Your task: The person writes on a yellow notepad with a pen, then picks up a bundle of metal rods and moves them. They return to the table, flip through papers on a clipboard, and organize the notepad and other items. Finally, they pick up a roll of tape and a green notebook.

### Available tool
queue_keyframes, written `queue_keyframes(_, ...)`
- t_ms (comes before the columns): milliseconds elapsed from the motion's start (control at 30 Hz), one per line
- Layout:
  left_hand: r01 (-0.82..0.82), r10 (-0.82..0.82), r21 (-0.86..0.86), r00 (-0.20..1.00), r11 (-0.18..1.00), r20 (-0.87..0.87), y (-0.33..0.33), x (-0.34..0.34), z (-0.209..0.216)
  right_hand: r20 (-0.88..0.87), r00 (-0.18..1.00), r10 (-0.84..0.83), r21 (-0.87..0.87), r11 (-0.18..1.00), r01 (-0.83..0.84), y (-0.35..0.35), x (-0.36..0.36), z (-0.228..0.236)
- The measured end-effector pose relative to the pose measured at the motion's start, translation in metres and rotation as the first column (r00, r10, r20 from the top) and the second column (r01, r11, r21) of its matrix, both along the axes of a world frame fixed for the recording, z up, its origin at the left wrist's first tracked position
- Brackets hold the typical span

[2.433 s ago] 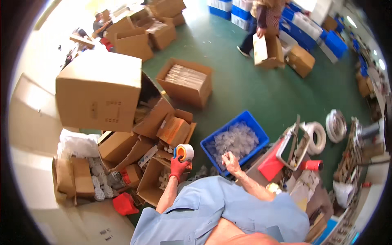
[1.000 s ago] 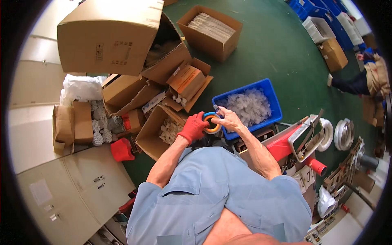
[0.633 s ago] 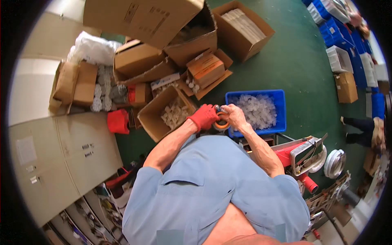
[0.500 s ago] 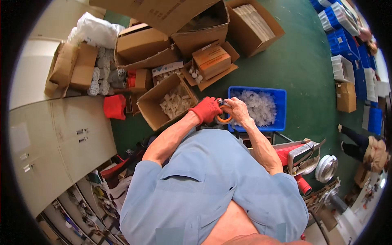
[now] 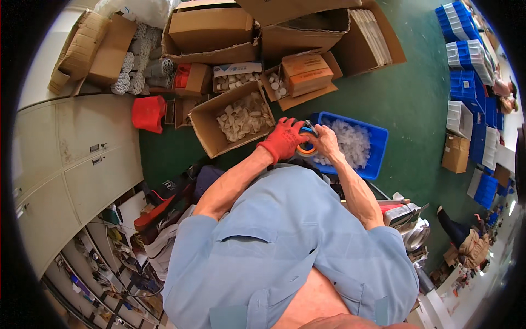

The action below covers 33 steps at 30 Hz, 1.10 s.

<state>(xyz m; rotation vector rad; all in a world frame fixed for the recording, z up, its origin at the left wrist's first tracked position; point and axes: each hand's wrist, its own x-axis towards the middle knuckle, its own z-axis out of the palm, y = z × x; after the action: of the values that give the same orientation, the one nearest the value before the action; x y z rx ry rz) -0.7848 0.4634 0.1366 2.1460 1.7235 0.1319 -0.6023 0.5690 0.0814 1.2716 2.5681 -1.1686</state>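
My left hand [image 5: 284, 139], in a red glove with dark fingertips, is closed on a ring-shaped thing with orange and blue parts [image 5: 307, 149]. It is too small and too covered by fingers for me to name. My bare right hand [image 5: 326, 141] grips its other side, fingers bent around it. Both hands are close together in front of my body. Just beyond my right hand, a blue bin [image 5: 378, 143] holds many translucent whitish pieces [image 5: 353, 141]. To the left of my gloved hand is an open cardboard box [image 5: 204, 129] with pale flat pieces [image 5: 246, 118] in it.
More cardboard boxes [image 5: 211, 30] crowd the far side, one with white cylindrical pieces [image 5: 278, 85]. A red container [image 5: 148, 113] stands near beige cabinets [image 5: 104, 159] at left. Blue and white bins [image 5: 466, 82] are stacked at right, and another person [image 5: 474, 249] is near them.
The view has shifted, so boxes and cabinets sit differently in it. Both hands still grip the ring-shaped thing, which has turned; a blue part now shows above the orange ring.
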Motion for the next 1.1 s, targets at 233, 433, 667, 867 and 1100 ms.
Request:
queue_keyframes(233, -0.257, 0.238, 0.017, 0.918, 0.966, 0.317, -0.008, -0.039, 0.02, 0.064, 0.882, -0.466, -0.182, 0.864, 0.47, 0.019, -0.006, -0.028)
queue_keyframes(433, -0.499, 0.547, -0.229, 0.795, 0.836, 0.262, -0.038, -0.064, -0.027, 0.031, 0.683, -0.729, -0.143, 0.674, 0.725, 0.078, 0.01, -0.061)
queue_keyframes(667, -0.767, 0.872, -0.415, 0.445, 0.489, 0.204, -0.068, -0.069, -0.085, 0.096, 0.507, -0.857, -0.22, 0.478, 0.85, 0.234, 0.029, -0.092)
queue_keyframes(867, -0.748, 0.99, -0.648, 0.123, 0.142, 0.075, -0.123, -0.032, -0.091, 0.046, 0.38, -0.924, -0.142, 0.371, 0.918, 0.417, 0.058, -0.156)
queue_keyframes(1100, -0.779, 0.999, -0.627, 0.024, -0.003, -0.035, -0.12, 0.005, -0.058, 0.069, 0.424, -0.903, 0.157, 0.429, 0.889, 0.593, 0.079, -0.182)
